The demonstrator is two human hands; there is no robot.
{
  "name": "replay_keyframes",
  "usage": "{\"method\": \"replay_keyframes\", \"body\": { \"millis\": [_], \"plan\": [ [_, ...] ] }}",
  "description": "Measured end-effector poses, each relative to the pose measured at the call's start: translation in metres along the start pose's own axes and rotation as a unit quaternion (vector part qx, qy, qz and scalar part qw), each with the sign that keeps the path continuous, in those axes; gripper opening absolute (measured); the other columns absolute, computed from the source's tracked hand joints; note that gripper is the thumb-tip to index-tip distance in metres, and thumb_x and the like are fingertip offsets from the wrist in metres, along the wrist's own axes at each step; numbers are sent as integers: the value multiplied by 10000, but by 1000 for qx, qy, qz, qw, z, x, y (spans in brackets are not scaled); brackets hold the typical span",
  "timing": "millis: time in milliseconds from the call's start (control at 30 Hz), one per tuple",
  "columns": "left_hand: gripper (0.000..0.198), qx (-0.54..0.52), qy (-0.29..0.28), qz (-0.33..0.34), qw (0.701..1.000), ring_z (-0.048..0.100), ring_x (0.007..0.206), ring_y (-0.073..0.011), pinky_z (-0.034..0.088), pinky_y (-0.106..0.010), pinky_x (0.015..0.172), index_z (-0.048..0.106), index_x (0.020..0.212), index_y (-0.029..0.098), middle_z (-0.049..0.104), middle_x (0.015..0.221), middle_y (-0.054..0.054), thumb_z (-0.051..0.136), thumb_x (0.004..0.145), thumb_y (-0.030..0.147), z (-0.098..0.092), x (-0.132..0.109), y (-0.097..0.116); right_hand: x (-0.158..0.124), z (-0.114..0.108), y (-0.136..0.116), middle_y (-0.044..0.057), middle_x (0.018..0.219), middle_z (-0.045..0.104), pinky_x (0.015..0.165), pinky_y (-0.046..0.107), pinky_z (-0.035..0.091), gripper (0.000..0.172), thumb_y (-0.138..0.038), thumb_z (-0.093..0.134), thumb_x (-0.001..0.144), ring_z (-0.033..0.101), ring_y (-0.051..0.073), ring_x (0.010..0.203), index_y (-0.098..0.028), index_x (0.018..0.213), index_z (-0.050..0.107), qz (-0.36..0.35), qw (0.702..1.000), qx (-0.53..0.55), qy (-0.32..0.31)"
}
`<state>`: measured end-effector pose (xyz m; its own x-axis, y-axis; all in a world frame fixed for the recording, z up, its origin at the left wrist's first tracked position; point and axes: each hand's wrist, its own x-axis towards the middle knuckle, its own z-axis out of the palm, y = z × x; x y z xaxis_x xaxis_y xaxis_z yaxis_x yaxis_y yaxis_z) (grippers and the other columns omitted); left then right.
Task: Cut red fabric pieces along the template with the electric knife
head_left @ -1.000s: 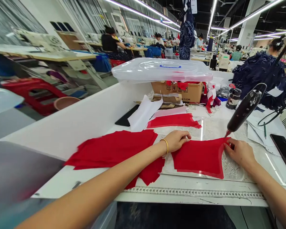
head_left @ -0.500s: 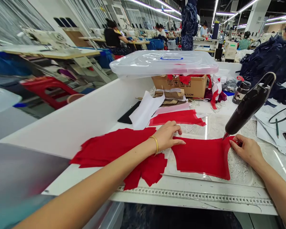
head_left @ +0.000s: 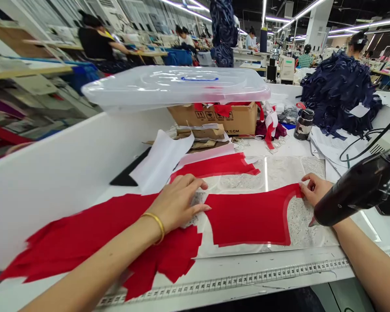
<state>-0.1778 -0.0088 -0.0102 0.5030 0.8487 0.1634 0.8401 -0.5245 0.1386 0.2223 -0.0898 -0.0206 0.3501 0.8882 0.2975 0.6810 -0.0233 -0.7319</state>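
My left hand (head_left: 178,203), with a gold bangle (head_left: 156,226) on its wrist, rests with the fingers apart at the left edge of a cut red fabric panel (head_left: 248,216). The panel lies on a transparent sheet over white lace (head_left: 300,221). My right hand (head_left: 316,189) touches the panel's upper right corner with its fingertips. A black hot-air gun (head_left: 357,195) hangs just over my right wrist, its nozzle near that hand. Larger red fabric (head_left: 84,245) spreads under my left forearm. A narrower red strip (head_left: 216,167) lies beyond the panel.
A tape measure (head_left: 224,281) runs along the front table edge. Farther back are white paper (head_left: 160,162), a cardboard box (head_left: 214,119) under a transparent plastic lid (head_left: 175,86), a dark jar (head_left: 303,124), and a heap of navy fabric (head_left: 338,95). Co-workers sit at other tables.
The view has turned right, shifting the table left. My left hand has moved off the panel's edge, and the hot-air gun has swung down over my right wrist.
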Motion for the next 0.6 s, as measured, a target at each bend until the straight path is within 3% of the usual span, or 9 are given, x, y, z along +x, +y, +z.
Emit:
{"method": "replay_keyframes", "body": {
  "millis": [100, 167, 300, 400, 467, 600],
  "plan": [
    [406, 7, 37, 15, 999, 588, 916, -326, 519, -474, 808, 644, 1037, 223, 608, 979, -98, 541, 869, 578, -3, -4, 8, 5, -13, -8, -9, 593, 520, 522, 317, 390, 370, -575, 679, 761, 457, 157, 521, -209, 804, 646, -7, 994, 76, 79],
    [396, -15, 57, 45, 997, 604, 967, -318, 531, -484, 860, 650, 1086, 218, 629, 1042, -110, 453, 941, 530, -1, -8, 26, 7, -24, -13, -5, 624, 525, 515, 313, 379, 391, -606, 648, 798, 462, 158, 530, -218, 844, 639, -18, 983, 138, 123],
    [444, -105, 43, 136, 984, 585, 1216, -264, 499, -438, 1053, 582, 1330, 243, 605, 1350, -105, 319, 1041, 454, 24, -14, 84, -2, -48, -27, 29, 737, 609, 478, 332, 413, 528, -739, 441, 849, 504, 177, 527, -255, 972, 612, -70, 950, 267, 146],
    [554, -133, 1, 211, 968, 480, 1390, -270, 429, -448, 1153, 457, 1486, 250, 483, 1542, -96, 342, 1036, 550, 45, -13, 127, -17, -59, -41, 69, 914, 633, 588, 387, 518, 631, -819, 523, 758, 616, 232, 739, -258, 1031, 612, -128, 907, 356, 184],
    [658, -136, -33, 232, 963, 396, 1466, -277, 376, -459, 1197, 384, 1539, 239, 408, 1600, -99, 345, 1013, 631, 51, -10, 145, -28, -60, -48, 82, 1042, 619, 663, 407, 552, 626, -737, 673, 732, 642, 261, 882, -273, 1142, 584, -179, 905, 338, 187],
    [737, -131, -86, 231, 960, 269, 1531, -271, 294, -473, 1239, 273, 1591, 239, 313, 1645, -103, 322, 1000, 676, 50, -4, 153, -38, -52, -61, 64, 1089, 584, 758, 399, 573, 642, -357, 838, 717, 637, 221, 893, -261, 1257, 504, -216, 952, 140, 165]
  ]
}}
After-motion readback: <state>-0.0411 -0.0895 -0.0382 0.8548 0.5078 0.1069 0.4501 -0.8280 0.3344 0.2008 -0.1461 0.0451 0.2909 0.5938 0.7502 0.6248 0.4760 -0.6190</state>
